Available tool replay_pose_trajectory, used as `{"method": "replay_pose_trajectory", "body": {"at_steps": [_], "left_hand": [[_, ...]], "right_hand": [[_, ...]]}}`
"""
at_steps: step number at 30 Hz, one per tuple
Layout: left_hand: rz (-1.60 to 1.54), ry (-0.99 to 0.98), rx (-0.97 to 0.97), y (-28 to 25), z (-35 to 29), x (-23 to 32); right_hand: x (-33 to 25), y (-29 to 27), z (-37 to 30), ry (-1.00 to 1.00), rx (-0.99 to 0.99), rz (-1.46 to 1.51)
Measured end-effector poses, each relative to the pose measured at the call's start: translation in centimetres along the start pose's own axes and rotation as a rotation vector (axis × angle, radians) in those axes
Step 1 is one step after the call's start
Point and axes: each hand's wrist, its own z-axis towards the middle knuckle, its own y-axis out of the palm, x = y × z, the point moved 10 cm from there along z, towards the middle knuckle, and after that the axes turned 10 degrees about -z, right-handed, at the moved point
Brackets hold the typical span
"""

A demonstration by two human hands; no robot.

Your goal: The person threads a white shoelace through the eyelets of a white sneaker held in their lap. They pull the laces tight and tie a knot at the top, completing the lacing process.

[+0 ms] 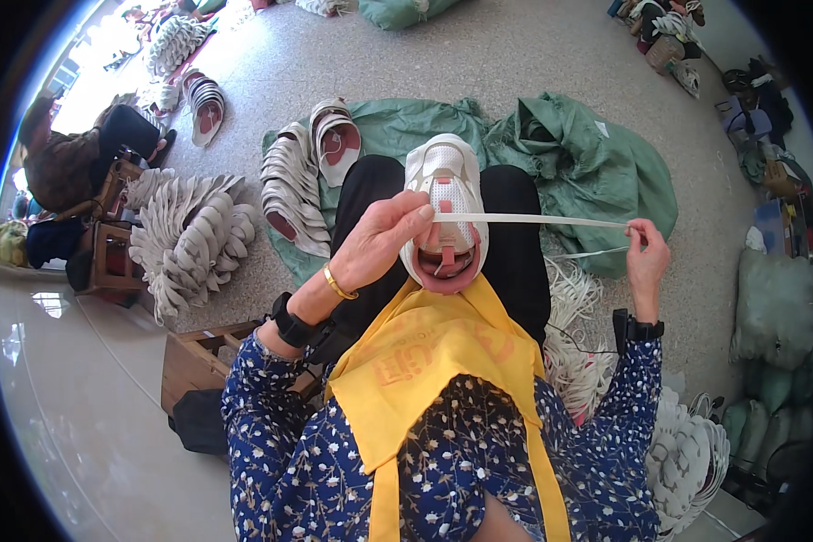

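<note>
A white shoe (444, 194) rests on the person's lap, toe pointing away, its open mouth toward the body above a yellow apron (425, 357). The left hand (384, 239) pinches a flat white lace (533, 219) right at the shoe's tongue, fingers pressed together on it. The lace runs taut and nearly level to the right, its long axis crossing the lap, and ends in the right hand (646, 257), whose grip is also pinched shut on it, well apart from the shoe. The left hand is the nearer to the shoe, touching it. To the right there is open room over the green sacks (596, 172) and a loose pile of laces (574, 307) on the floor; to the left lie stacked shoe uppers (289, 190), near the knee.
</note>
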Motion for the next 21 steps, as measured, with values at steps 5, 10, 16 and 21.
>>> {"method": "replay_pose_trajectory", "body": {"at_steps": [5,10,16,21], "left_hand": [[0.105,-0.005,0.041,0.8,0.5,-0.8],[0.362,0.043,0.066,2.4,1.1,0.5],[0.438,0.134,0.108,3.3,0.9,1.4],[0.575,0.242,0.215,1.8,0.0,1.8]], "right_hand": [[1.3,1.1,1.2,0.050,-0.060,-0.467],[-13.4,2.1,1.1,-0.013,-0.310,0.551],[-27.2,3.9,-3.7,-0.136,-0.805,1.075],[-26.8,4.8,-3.2,-0.271,-0.695,0.888]]}}
